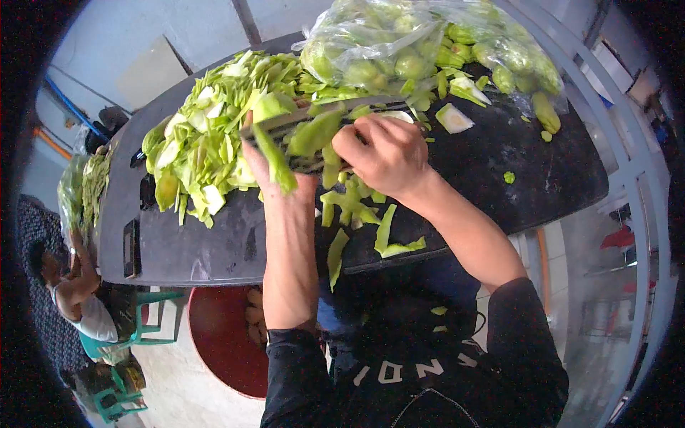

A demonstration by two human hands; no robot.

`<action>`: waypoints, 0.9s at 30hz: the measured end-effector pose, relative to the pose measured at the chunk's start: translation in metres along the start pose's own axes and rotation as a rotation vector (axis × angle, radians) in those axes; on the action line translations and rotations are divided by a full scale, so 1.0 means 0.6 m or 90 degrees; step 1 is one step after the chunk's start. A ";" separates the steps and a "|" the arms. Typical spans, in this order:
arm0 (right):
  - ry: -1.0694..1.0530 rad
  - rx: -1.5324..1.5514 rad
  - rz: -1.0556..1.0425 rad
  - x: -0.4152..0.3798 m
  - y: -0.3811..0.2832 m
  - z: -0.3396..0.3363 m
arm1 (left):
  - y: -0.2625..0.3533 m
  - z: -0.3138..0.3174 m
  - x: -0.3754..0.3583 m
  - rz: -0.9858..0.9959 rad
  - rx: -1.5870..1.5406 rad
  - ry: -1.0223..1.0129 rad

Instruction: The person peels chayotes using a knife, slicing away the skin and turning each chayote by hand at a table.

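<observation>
My right hand [385,151] is closed in a fist around the handle of a large knife [303,162], whose broad, dark blade reaches left, blurred by motion. Behind the blade, my left hand [267,167] holds a green chayote [271,107]; most of its fingers are hidden. Strips of green peel [314,135] hang on and around the blade. More peel [353,203] lies below my hands at the table's near edge. Left of my left hand is a big heap of cut chayote pieces [217,135].
A clear plastic bag [371,46] of whole chayotes stands at the back of the black table [514,175]. A cut piece [454,118] lies to the right. Underneath is a red tub [221,342]. Another person [82,292] sits at far left; a metal frame [635,171] stands right.
</observation>
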State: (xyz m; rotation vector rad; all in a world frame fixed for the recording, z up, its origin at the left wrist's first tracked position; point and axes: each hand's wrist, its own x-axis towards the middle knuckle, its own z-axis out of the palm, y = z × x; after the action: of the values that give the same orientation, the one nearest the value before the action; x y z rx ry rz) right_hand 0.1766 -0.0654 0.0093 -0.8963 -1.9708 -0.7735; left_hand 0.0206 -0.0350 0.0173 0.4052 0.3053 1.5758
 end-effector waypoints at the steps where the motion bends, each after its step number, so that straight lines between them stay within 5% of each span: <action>1: 0.001 0.014 0.019 0.000 0.004 0.001 | 0.003 0.010 -0.006 0.025 0.020 0.009; 14: 0.012 0.100 0.135 -0.002 0.024 -0.004 | 0.025 0.022 -0.005 -0.039 -0.027 -0.027; 18: 0.035 0.172 0.176 -0.003 0.041 -0.001 | 0.032 0.030 -0.018 -0.105 0.017 -0.098; 20: 0.005 0.204 0.174 -0.001 0.054 -0.013 | 0.036 0.020 -0.005 -0.195 0.078 -0.238; 24: -0.122 0.256 0.314 -0.010 0.075 0.000 | 0.034 0.019 -0.003 -0.304 -0.024 -0.272; 27: -0.105 0.225 0.367 -0.013 0.077 -0.006 | 0.021 0.021 0.006 -0.224 -0.057 -0.097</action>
State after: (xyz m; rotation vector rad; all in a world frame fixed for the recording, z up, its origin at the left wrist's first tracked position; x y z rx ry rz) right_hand 0.2183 -0.0448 0.0132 -1.2482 -1.7670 -0.0220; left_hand 0.0146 -0.0330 0.0345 0.3771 0.1769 1.2019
